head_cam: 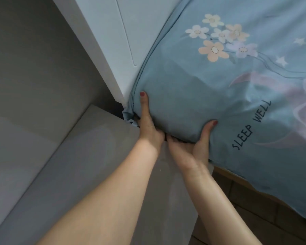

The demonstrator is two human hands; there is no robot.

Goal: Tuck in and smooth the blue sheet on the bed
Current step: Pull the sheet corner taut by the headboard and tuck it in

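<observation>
Bare forearms come up from the bottom edge of the frame, both reaching toward the middle, and they meet right at the corner of the mattress. Left hand sits at centre frame with its thumb stretched flat up the side of the blue sheet, red nail showing, while the fingers go under the corner out of sight, so it has the covered corner pinched between thumb and hidden fingers. Right hand is just beside it, lower and to the right, thumb hooked up over the rounded edge of the sheet and the fingers curled underneath, gripping that same corner from below. Under the arms, a grey padded surface fills the lower left, touching the bed at the corner, and a small ruffle of sheet pokes out there. At lower right a strip of brown wood shows beneath the hanging sheet edge. Further up, the sheet spreads across the whole right half of the frame, printed with "SLEEP WELL" lettering, a pale bow shape, and a cluster of cream and peach flowers toward the upper right. A white panel rises along the upper middle, pressed against the sheet's left edge.
</observation>
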